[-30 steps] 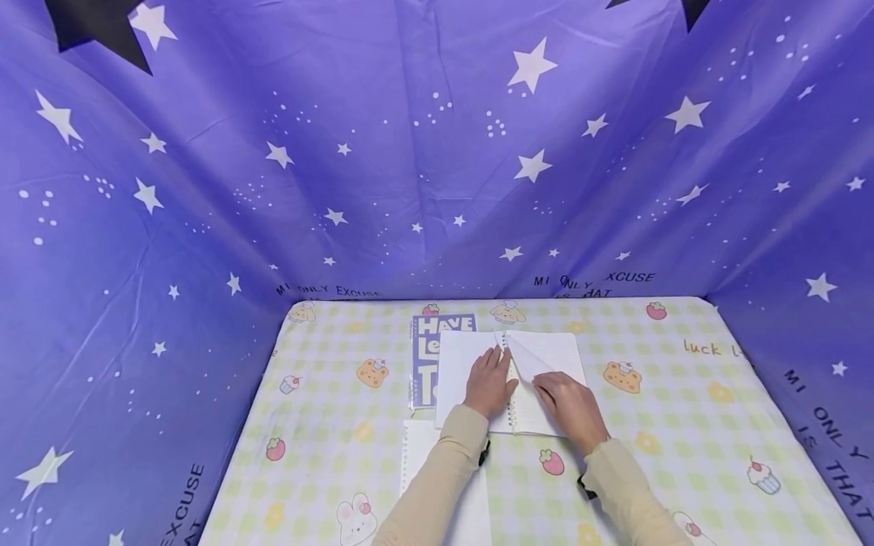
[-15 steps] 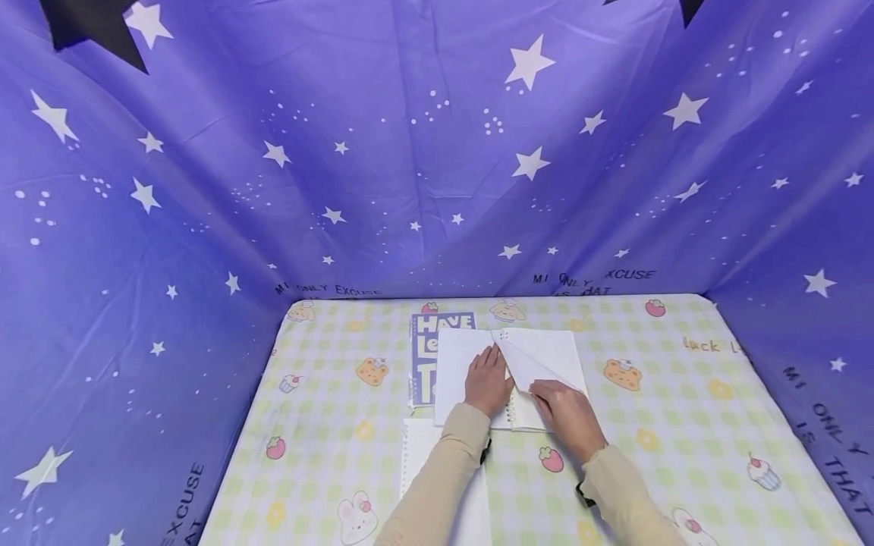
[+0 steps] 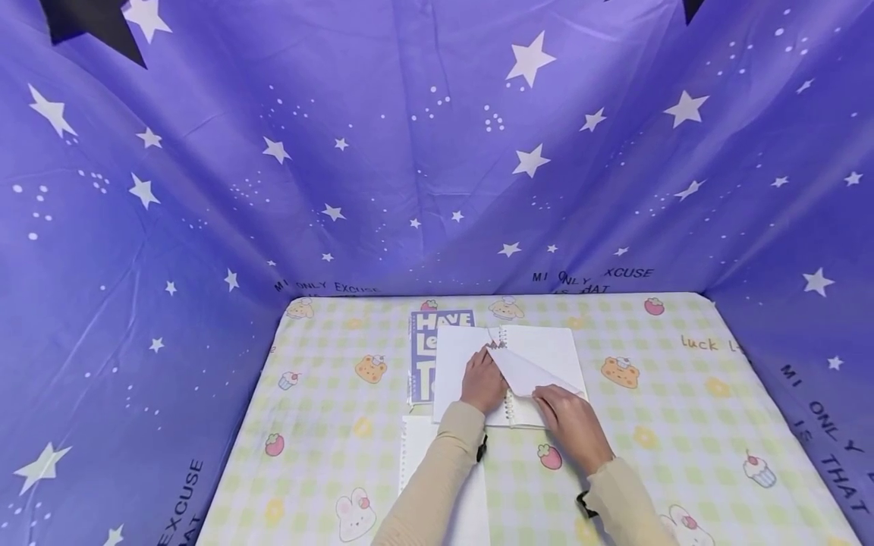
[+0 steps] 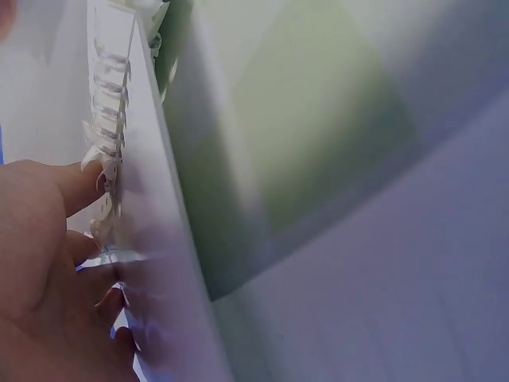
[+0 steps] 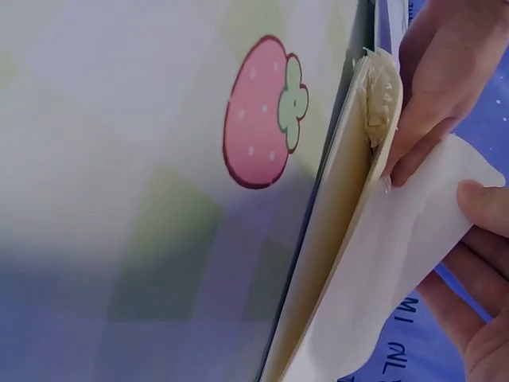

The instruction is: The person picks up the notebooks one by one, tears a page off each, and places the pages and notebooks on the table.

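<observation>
An opened spiral notebook [image 3: 454, 353] with white pages lies near the middle of the table. My left hand [image 3: 483, 385] rests on its left page, fingers against the wire binding [image 3: 508, 409]. The left wrist view shows my thumb touching ragged paper bits along the rings [image 4: 110, 103]. My right hand [image 3: 575, 425] pinches a sheet of paper [image 3: 526, 371] by its near edge, between thumb and fingers. That sheet slants across the right page, its upper edge loose from the rings. In the right wrist view the sheet [image 5: 374, 247] curves up off the notebook.
A purple book [image 3: 423, 345] with large white letters lies partly beneath the notebook's left side. Below it, a white sheet with a perforated edge [image 3: 416, 447] sits partly under my left forearm. A patterned cloth [image 3: 328, 440] covers the table; a starry purple curtain [image 3: 382, 174] surrounds it.
The sheet in my right hand has come away from more of the upper rings and shifted downward. My left hand has stayed near the binding, moving only slightly.
</observation>
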`<state>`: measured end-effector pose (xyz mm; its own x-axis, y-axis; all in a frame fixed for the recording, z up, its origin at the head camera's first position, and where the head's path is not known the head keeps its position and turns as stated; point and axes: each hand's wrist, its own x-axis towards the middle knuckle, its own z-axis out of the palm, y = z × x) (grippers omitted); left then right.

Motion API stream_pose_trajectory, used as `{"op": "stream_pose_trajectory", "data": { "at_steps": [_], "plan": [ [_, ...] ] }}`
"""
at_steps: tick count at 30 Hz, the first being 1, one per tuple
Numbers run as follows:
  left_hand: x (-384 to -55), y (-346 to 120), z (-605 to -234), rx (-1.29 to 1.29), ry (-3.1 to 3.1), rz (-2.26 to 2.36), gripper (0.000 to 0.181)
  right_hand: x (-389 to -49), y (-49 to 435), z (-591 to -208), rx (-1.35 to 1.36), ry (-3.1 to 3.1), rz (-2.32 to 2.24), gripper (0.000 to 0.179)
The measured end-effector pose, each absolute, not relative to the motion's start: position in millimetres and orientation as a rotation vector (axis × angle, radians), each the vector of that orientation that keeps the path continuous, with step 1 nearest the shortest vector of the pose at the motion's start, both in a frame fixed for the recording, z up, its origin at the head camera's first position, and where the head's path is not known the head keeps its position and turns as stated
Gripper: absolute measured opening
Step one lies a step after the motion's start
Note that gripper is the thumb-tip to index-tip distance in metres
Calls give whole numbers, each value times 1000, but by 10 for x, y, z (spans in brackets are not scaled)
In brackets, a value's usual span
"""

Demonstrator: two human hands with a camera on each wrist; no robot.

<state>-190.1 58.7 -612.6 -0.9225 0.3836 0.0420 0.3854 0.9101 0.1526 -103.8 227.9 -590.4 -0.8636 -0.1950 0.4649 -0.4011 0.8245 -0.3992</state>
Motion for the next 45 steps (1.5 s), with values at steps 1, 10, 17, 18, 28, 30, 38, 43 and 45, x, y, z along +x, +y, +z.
{"op": "stream_pose_trajectory", "data": {
  "at_steps": [1,10,17,18,28,30,38,43,45],
  "plan": [
    [-1899,581,-6129,-617,-3057,-245,50,-1025,2281,-5902,445,-2595,700,8],
    [-1904,595,-6083,-690,-3085,-281,58,-886,2328,-5816,380,-2566,794,7],
    [-1905,539,-6003,-648,-3083,-375,56,-822,2293,-5756,365,-2555,827,9],
    [-1906,525,-6000,-657,-3086,-388,57,-810,2287,-5751,361,-2550,831,10],
    [-1964,385,-6106,-741,-3047,-586,64,-719,2273,-5738,280,-2544,866,11],
    [-1956,361,-6095,-748,-3024,-654,62,-717,2277,-5744,274,-2553,869,11],
    [-1844,321,-6067,-723,-3008,-686,54,-687,2301,-5731,277,-2530,867,14],
    [-1754,291,-6028,-826,-3031,-621,54,-647,2338,-5728,242,-2502,887,15],
    [-1741,265,-6009,-859,-3058,-640,59,-632,2345,-5721,242,-2495,894,15]
  ]
}}
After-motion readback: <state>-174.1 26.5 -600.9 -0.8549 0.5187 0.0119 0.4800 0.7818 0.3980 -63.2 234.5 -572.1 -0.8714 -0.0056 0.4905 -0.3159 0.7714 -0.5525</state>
